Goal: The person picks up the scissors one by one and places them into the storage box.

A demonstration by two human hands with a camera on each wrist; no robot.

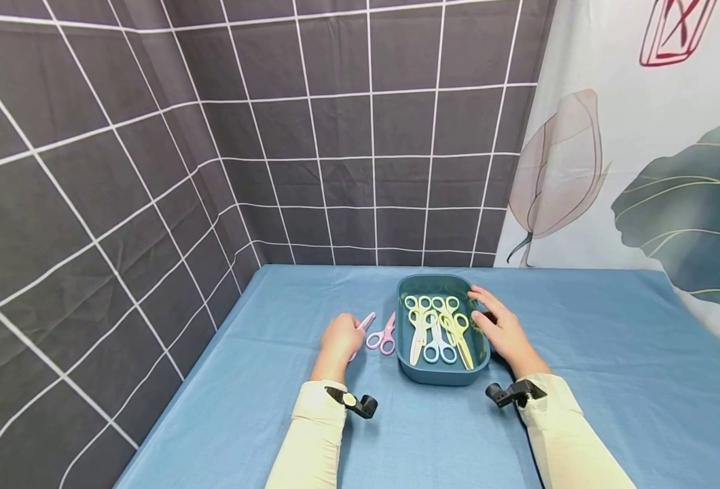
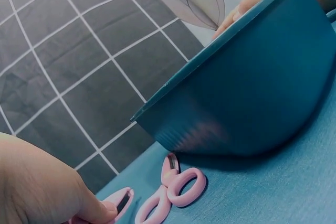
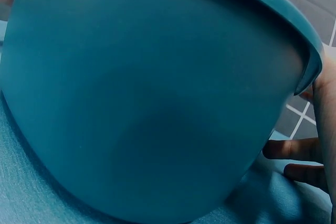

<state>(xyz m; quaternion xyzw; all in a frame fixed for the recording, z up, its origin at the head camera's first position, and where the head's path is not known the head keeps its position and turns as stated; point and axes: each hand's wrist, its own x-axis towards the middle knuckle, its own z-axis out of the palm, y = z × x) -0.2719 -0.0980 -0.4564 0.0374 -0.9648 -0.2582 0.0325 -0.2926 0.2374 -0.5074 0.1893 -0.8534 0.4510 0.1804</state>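
My left hand (image 1: 340, 337) pinches a pair of pink scissors (image 1: 367, 321) left of the box; the fingers hide much of it. In the left wrist view, one pink blade tip (image 2: 125, 202) pokes out past the thumb. A second pair of pink scissors (image 1: 387, 336) lies on the cloth against the box's left side. The dark teal plastic box (image 1: 439, 377) stands on the table and contains several yellow scissors (image 1: 462, 344) and light blue scissors (image 1: 437, 336). My right hand (image 1: 507, 334) grips its right rim, with two fingertips (image 3: 286, 149) outside the wall.
Blue cloth (image 1: 225, 421) covers the table. A dark grey curtain with white grid lines (image 1: 335, 136) hangs behind and to the left. To the right is a white leaf-patterned curtain (image 1: 617, 170). Each wrist wears a black camera mount (image 1: 352, 402).
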